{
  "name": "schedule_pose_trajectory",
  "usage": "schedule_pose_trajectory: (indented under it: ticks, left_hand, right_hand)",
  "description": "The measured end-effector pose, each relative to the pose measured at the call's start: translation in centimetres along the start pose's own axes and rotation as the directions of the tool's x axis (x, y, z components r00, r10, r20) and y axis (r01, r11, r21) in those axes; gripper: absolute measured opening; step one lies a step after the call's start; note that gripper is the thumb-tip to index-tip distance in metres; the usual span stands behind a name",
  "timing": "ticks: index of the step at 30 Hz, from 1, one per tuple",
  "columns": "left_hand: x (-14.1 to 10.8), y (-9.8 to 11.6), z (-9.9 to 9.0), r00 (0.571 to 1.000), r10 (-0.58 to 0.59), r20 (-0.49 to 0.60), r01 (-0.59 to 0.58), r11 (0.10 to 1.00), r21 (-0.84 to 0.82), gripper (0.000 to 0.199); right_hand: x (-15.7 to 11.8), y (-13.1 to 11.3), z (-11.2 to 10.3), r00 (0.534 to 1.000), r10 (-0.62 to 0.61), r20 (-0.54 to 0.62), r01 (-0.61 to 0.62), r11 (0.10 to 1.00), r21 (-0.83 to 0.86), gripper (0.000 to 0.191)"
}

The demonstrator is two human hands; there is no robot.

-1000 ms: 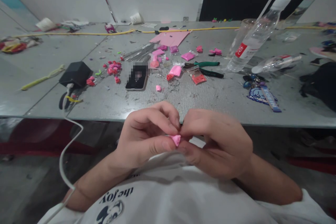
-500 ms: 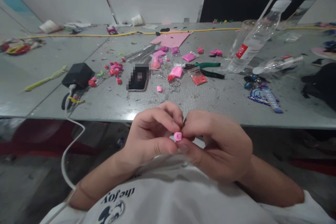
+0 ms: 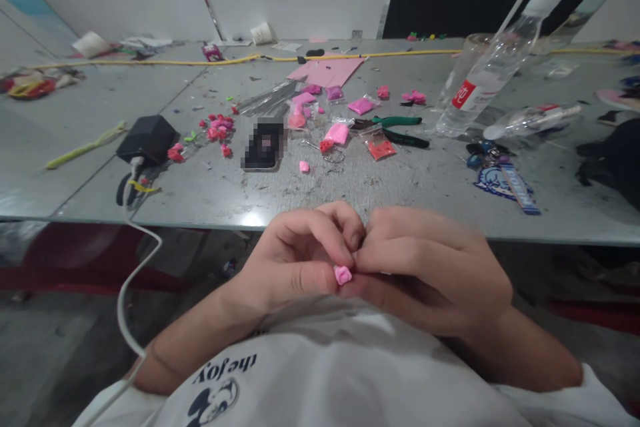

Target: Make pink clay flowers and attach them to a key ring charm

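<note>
A small pink clay rosebud [image 3: 343, 275], with petal-like folds on top, sits between the fingertips of both hands in front of the shirt. My left hand [image 3: 295, 260] is closed, pinching it between thumb and index finger. From the other side my right hand [image 3: 435, 273] is closed too, its thumb and index finger pressed against the bud; its outer edge is slightly blurred. On the table just beyond lies a loose lump of pink clay [image 3: 304, 167]. Behind that are a bag of pink clay [image 3: 337, 133] and a bag of red clay [image 3: 379, 145].
A phone [image 3: 264, 145], red and pink clay flowers [image 3: 219, 128] and a black adapter [image 3: 147, 140] with a white cable lie to the left. Green-handled pliers [image 3: 400, 121], a tilted water bottle [image 3: 495, 70] and a keychain [image 3: 505, 183] are right. The table edge [image 3: 190, 221] runs behind my hands.
Both hands have shifted slightly right and nearer my body with the rosebud. My right thumb and fingers have moved against it, and its top looks more open.
</note>
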State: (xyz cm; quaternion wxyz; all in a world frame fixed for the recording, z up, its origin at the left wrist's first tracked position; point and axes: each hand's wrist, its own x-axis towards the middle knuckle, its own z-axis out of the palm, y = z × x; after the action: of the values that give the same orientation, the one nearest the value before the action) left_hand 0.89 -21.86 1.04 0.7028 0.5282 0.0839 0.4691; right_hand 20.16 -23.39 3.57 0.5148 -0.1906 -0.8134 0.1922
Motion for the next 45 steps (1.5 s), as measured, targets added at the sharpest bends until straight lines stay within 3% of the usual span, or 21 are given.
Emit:
schedule_pose_trajectory:
  ticks: [8,10,12,15,17,19,21,24,29,32,34,37,39,40,42,44,45]
  left_hand:
    - [0.2,-0.6,-0.9,1.0,0.001,0.006,-0.001,1.0,0.016,0.008]
    - [0.5,-0.7,-2.1,0.999,0.042,-0.024,-0.039,0.995,0.095,0.01]
    - [1.1,-0.9,-3.9,0.992,0.106,-0.073,-0.082,0.958,0.276,0.009]
    - [2.1,-1.1,-6.8,0.971,0.145,-0.191,0.016,0.754,0.657,0.013]
    - [2.6,-1.3,-8.3,0.978,0.118,-0.172,0.085,0.53,0.844,0.018]
    - [2.9,-1.7,-9.2,0.988,0.101,-0.117,0.078,0.327,0.942,0.022]
    - [3.0,-2.2,-9.6,0.993,0.093,-0.069,0.048,0.209,0.977,0.023]
    - [3.0,-2.3,-9.8,0.997,0.05,-0.062,0.052,0.173,0.984,0.026]
    - [3.4,-0.7,-11.0,0.994,0.018,-0.11,0.107,0.134,0.985,0.032]
    - [4.4,0.1,-12.6,0.981,0.096,-0.168,0.167,0.022,0.986,0.034]
    - [5.3,0.2,-13.4,0.983,0.094,-0.155,0.163,-0.092,0.982,0.042]
    - [6.7,-0.3,-13.8,0.991,0.019,-0.129,0.131,-0.19,0.973,0.042]
    - [7.2,-0.7,-13.2,0.985,0.057,-0.163,0.169,-0.11,0.979,0.03]
    - [7.3,-0.9,-12.8,0.976,0.101,-0.192,0.194,-0.009,0.981,0.025]
    - [7.3,-1.5,-11.6,0.946,0.172,-0.275,0.216,0.3,0.929,0.026]
    - [7.1,-2.0,-10.6,0.921,0.137,-0.366,0.203,0.632,0.748,0.035]
    - [7.0,-2.3,-10.2,0.915,0.102,-0.391,0.189,0.747,0.637,0.037]
  right_hand:
    - [0.0,0.6,0.4,0.997,-0.044,-0.065,0.043,0.999,-0.015,0.013]
    - [-0.1,1.4,0.4,0.991,-0.081,-0.109,0.076,0.996,-0.051,0.01]
    - [-0.4,3.0,0.2,0.986,-0.068,-0.151,0.047,0.989,-0.143,0.006]
    - [-1.3,6.5,-0.2,0.987,0.067,-0.145,-0.105,0.956,-0.274,0.012]
    - [-2.1,8.9,-0.4,0.982,0.161,-0.101,-0.185,0.933,-0.309,0.02]
    - [-2.7,10.7,-0.5,0.957,0.288,-0.044,-0.286,0.9,-0.33,0.027]
    - [-3.0,11.7,-0.4,0.928,0.373,0.028,-0.34,0.873,-0.35,0.032]
    - [-3.2,11.9,-0.3,0.908,0.415,0.061,-0.371,0.862,-0.345,0.035]
    - [-2.9,11.8,-0.1,0.877,0.481,-0.023,-0.464,0.832,-0.306,0.019]
    - [-2.9,11.9,0.0,0.824,0.565,-0.045,-0.555,0.788,-0.266,0.022]
    - [-2.9,12.0,-0.1,0.805,0.586,-0.093,-0.584,0.756,-0.296,0.037]
    - [-2.1,12.0,-0.4,0.849,0.516,-0.116,-0.521,0.779,-0.349,0.044]
    - [-1.0,11.9,-0.7,0.878,0.473,-0.073,-0.47,0.825,-0.314,0.031]
    - [-0.2,11.8,-0.8,0.886,0.46,-0.058,-0.457,0.842,-0.286,0.024]
    - [1.3,11.8,-0.9,0.891,0.452,-0.043,-0.447,0.858,-0.253,0.019]
    - [2.6,12.1,-0.7,0.905,0.424,-0.03,-0.416,0.871,-0.26,0.021]
    - [3.0,12.3,-0.5,0.93,0.368,-0.024,-0.361,0.895,-0.264,0.019]
